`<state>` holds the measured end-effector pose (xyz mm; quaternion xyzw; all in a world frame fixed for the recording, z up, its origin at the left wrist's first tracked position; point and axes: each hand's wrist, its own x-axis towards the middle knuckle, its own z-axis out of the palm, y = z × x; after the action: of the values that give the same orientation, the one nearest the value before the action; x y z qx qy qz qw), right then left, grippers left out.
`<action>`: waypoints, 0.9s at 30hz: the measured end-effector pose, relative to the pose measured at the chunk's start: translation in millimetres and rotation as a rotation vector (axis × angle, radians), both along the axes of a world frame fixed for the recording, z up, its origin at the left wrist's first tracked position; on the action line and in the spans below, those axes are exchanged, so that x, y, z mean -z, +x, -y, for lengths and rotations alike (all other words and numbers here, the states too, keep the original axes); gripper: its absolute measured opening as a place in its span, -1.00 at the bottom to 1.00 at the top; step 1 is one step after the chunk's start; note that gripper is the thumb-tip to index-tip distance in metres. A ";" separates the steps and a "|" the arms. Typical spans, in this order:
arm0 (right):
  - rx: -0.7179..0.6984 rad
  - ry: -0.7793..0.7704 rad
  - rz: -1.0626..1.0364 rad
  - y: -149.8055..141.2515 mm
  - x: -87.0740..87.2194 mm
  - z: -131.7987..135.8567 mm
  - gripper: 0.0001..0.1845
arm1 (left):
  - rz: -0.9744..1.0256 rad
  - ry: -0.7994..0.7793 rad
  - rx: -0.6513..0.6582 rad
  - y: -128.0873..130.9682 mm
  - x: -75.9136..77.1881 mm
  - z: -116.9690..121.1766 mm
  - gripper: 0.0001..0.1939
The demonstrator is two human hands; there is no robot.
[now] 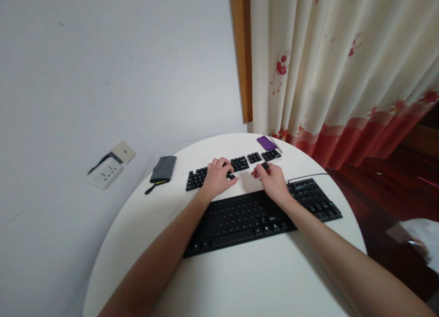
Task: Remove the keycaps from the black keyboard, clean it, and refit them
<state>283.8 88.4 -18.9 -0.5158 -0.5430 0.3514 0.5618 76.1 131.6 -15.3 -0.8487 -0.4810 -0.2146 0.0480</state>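
- Spread with the left grip (217, 176) over the loose keys (196, 179), with bent fingers, and with the thumb beside a dark key (230, 175). Not possible to tell between grasping this key and only touching it.
- Clenched with the right grip (273, 179), thumb against fingers, on a small black piece (265, 165), above the space between the loose keys and the keyboard (236, 218). Showing a thin pale wire (252, 174) near these fingertips.
- Lying in separate blocks, the loose keys, in one slanting line from the left part of the tabletop (137, 248) toward its far right edge.
- Placed across the middle of the tabletop, the keyboard, nearer to the person and under both forearms. Showing rows of small studs in its main part, and a long space bar along its near side.
- Running from the far side of the keyboard toward the right edge, a thin cable (307, 175).
- Near the far left edge, a grey pouch (163, 169) with a dark strap.
- At the far right edge, a purple cloth (266, 142), just beside a pale stick (276, 144).
- Behind the tabletop, wall sockets (109, 172) to the left and a flowered curtain (329, 70) to the right.
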 end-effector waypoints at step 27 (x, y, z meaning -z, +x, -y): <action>-0.024 0.009 0.018 -1.9 3.4 -1.3 -0.64 | 0.051 -0.045 0.004 5.0 8.1 -3.2 -0.62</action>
<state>281.9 89.7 -22.4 -0.5099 -0.5559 0.3510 0.5548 81.0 134.8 -23.4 -0.8448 -0.4851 -0.2253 0.0161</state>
